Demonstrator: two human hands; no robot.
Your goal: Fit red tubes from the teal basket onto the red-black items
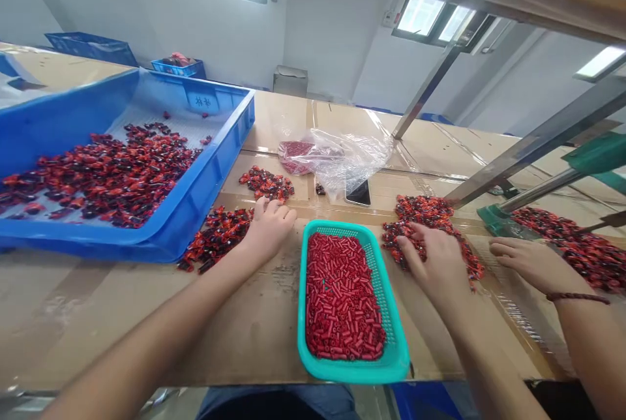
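Note:
A teal basket (391,315) filled with small red tubes (342,296) stands on the cardboard-covered table between my hands. My left hand (268,229) rests knuckles up left of the basket with its fingers curled under; what they hold is hidden. It sits between two small heaps of red-and-black parts (215,237), the other heap (267,184) just beyond it. Right of the basket, my right hand (433,260) lies flat with fingers stretched out on another heap of red-and-black parts (425,211).
A large blue crate (205,179) with many red-and-black parts stands at the left. A clear plastic bag (342,156) and a phone (358,193) lie behind the basket. A co-worker's hand (531,263) with a bracelet rests at the right by another heap (581,250). Metal frame bars (533,146) slant overhead.

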